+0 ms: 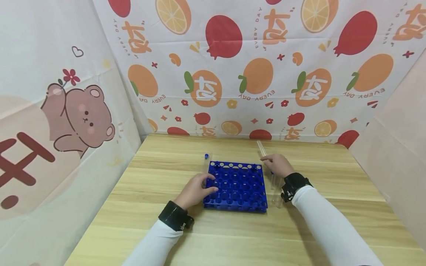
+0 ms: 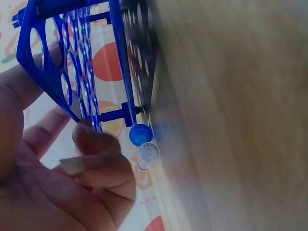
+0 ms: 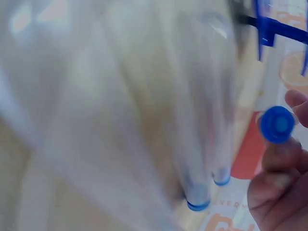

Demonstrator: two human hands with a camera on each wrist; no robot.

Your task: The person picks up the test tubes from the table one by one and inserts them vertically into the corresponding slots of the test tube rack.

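Note:
A blue plastic test tube rack (image 1: 235,190) with rows of round holes sits in the middle of the table. My left hand (image 1: 194,190) grips its left edge, and in the left wrist view fingers show on both sides of the holed top plate (image 2: 77,62). My right hand (image 1: 279,165) pinches a clear test tube (image 1: 261,147) beside the rack's far right corner. In the right wrist view its blue cap (image 3: 277,124) faces the camera between the fingertips. The tube's clear body points toward the back wall in the head view.
More clear tubes with blue caps (image 3: 198,206) lie right of the rack, partly under my right wrist. Along the rack's left side lie other tubes, one with a blue cap (image 1: 206,156). Printed cloth walls (image 1: 233,92) border the wooden table (image 1: 159,159).

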